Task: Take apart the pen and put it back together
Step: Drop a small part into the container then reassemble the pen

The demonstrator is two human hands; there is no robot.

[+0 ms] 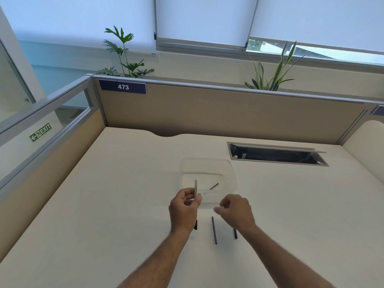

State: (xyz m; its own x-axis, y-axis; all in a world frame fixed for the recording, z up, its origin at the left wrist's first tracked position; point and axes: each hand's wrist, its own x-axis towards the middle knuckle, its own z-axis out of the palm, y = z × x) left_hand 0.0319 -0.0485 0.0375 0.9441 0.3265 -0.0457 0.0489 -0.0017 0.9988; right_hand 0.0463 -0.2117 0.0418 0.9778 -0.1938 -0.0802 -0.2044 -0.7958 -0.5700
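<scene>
My left hand [184,206] grips the white barrel [196,189] upright over the table [104,204]. My right hand [235,210] is loosely curled, empty. The refill [214,230] lies between them, near the tub [207,179].

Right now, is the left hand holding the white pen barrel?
Yes, the left hand pinches the white pen barrel upright above the desk.

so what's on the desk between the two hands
In the head view, a thin dark refill lies on the desk between the left hand and the right hand, touching neither.
</scene>
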